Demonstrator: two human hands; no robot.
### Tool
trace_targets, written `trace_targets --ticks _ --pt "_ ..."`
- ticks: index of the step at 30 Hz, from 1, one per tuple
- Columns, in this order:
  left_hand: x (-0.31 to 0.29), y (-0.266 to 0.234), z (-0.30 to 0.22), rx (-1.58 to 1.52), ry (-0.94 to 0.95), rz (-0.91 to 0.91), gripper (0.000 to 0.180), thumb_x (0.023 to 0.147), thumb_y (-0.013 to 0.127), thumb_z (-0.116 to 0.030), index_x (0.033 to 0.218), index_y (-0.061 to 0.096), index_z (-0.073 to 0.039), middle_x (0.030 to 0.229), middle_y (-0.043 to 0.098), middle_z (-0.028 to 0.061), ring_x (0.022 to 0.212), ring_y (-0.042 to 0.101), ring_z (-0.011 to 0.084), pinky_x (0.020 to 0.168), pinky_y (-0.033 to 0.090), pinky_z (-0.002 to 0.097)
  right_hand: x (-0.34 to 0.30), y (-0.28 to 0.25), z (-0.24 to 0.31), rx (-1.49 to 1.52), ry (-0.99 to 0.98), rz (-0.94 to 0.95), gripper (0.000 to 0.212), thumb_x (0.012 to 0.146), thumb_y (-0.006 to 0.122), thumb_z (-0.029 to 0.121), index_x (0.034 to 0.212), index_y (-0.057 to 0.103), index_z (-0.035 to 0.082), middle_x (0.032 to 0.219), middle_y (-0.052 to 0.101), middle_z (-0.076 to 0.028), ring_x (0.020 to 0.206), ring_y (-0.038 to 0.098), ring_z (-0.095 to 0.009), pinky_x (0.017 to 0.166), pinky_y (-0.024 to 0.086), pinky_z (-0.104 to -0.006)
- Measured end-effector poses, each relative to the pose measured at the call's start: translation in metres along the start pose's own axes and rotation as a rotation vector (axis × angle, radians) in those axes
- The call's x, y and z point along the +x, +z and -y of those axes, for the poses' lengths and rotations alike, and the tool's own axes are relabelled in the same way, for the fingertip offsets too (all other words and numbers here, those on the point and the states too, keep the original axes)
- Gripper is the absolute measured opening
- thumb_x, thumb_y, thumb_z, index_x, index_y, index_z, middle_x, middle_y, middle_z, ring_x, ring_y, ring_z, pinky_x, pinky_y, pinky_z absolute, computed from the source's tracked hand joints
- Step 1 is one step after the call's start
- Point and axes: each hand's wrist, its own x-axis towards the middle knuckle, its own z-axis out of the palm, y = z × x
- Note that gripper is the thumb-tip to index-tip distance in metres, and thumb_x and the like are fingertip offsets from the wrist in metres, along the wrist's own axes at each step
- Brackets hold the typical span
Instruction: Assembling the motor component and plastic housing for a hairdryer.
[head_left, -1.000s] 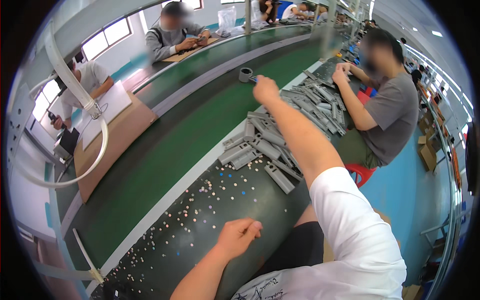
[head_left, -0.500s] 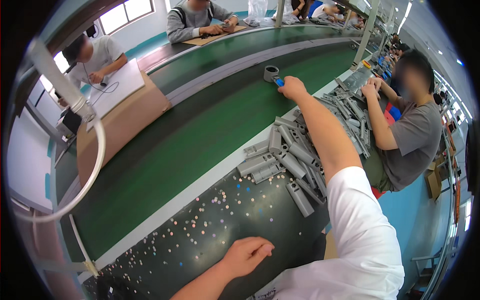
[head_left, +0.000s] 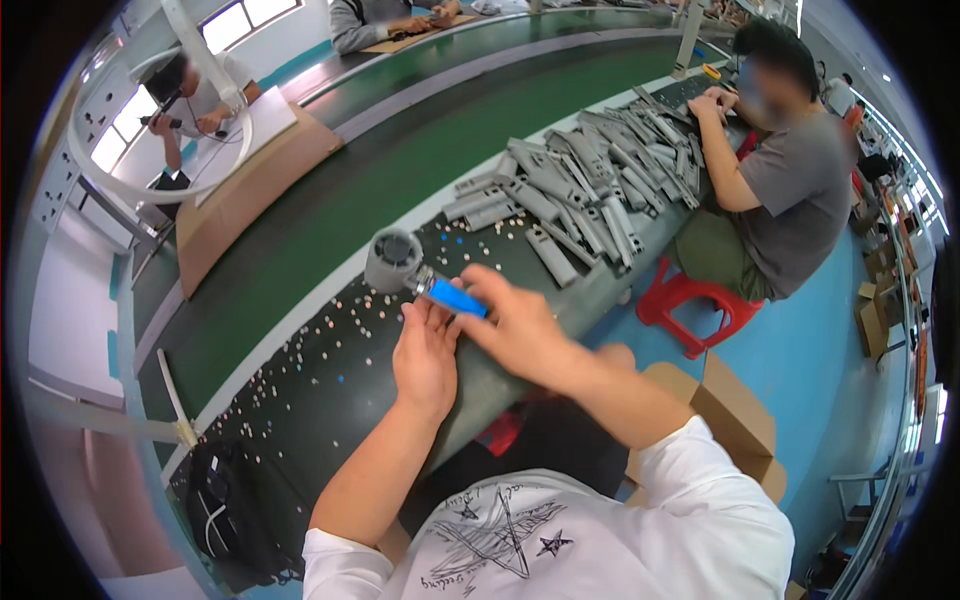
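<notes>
A grey drum-shaped part [head_left: 385, 268] with a finned round opening hangs over the near table. A short metallic neck joins it to a bright blue cylindrical piece [head_left: 457, 298]. My right hand [head_left: 520, 330] is closed round the blue piece from the right. Just below, my left hand [head_left: 426, 365] has its palm turned up and fingers stretched toward the neck; whether they touch it I cannot tell. Beyond my hands, long grey plastic housings [head_left: 580, 180] lie in a loose heap. Small pale and blue round dots [head_left: 340, 340] are scattered over the dark tabletop.
A green conveyor belt [head_left: 330, 220] runs along the table's far side. At right, a person [head_left: 790, 170] sits on a red stool [head_left: 700, 305]. An open cardboard box [head_left: 735, 415] stands by my right arm; a black bag [head_left: 225, 510] lies at the near left.
My right hand has drawn back from over the belt, bringing the grey drum with the blue piece close to me. My left hand has risen to meet it, its fingers straightening.
</notes>
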Motion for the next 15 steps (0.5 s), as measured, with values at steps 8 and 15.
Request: trace_targets --ticks 8,15 --pt "-0.082 0.007 0.006 -0.244 -0.036 -0.145 0.046 0.106 0.029 -0.040 0.136 0.043 -0.008 0.107 0.059 0.0073 0.099 0.056 0.0211 0.091 0.046 0.0385 -0.055 -0.008 -0.017 -0.106 -0.027 -0.230 0.030 0.086 0.068 0.023 0.109 0.061 0.003 0.088 0.067 -0.012 0.082 0.065 -0.031 0.073 0.052 -0.0410" --pt "-0.128 0.005 0.007 -0.395 -0.089 -0.021 0.051 0.104 0.032 -0.040 0.137 0.043 -0.003 0.102 0.058 0.0075 0.080 0.055 0.0195 0.056 0.045 0.0314 -0.038 -0.043 -0.095 -0.807 -0.094 -0.362 0.030 0.083 0.069 0.020 0.112 0.065 0.011 0.098 0.062 -0.010 0.091 0.056 -0.031 0.077 0.048 -0.0420"
